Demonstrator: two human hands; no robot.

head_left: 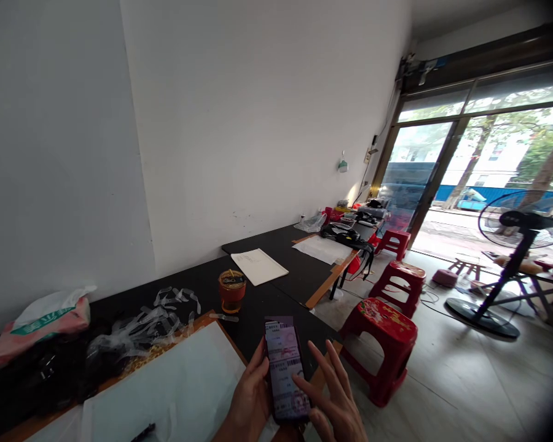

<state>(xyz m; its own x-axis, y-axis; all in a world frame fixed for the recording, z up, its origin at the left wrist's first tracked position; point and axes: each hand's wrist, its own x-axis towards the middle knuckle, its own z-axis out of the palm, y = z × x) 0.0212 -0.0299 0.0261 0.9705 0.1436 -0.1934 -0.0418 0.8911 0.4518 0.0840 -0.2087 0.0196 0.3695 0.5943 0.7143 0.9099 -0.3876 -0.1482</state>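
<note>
My left hand [249,398] is wrapped round a smartphone [281,351], held upright above the table's front edge. Its lit screen shows pale, ticket-like pictures with barcodes and pink patches. My right hand [334,399] hovers at the phone's right side, fingers spread, with the index fingertip over the screen; whether it touches the glass I cannot tell. Below and left of the phone lies a pale, glassy board [179,380] with a brown edge, and a small dark object [144,431] rests on it.
Behind the phone stand an amber cup [231,293] and a stack of white paper [259,266] on the black table [207,261]. Clear plastic strips [133,331] and a tissue pack [46,322] lie left. Red stools [382,325] and a standing fan [516,245] are right.
</note>
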